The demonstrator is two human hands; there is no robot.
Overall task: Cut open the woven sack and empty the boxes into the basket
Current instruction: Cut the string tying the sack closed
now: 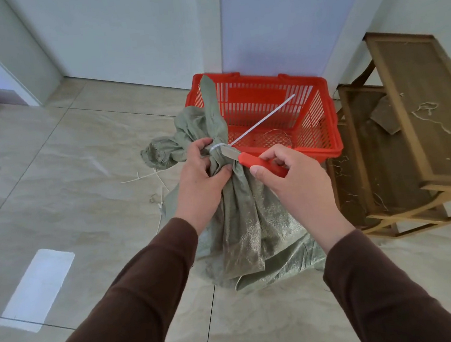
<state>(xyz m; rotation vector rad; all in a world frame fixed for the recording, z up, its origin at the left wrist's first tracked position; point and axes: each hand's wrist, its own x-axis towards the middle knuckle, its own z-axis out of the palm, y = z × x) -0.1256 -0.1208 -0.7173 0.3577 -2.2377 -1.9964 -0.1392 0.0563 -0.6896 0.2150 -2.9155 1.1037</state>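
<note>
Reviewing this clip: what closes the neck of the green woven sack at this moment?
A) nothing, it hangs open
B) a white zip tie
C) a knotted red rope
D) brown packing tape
B: a white zip tie cinches the neck of the sack, its long tail sticking out over the red basket, with the knife blade set against it.

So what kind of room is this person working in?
Probably a room or hallway in a home, though that is a guess: glossy tiled floor, plain white walls with a door, and wooden furniture beside a red basket.
</note>
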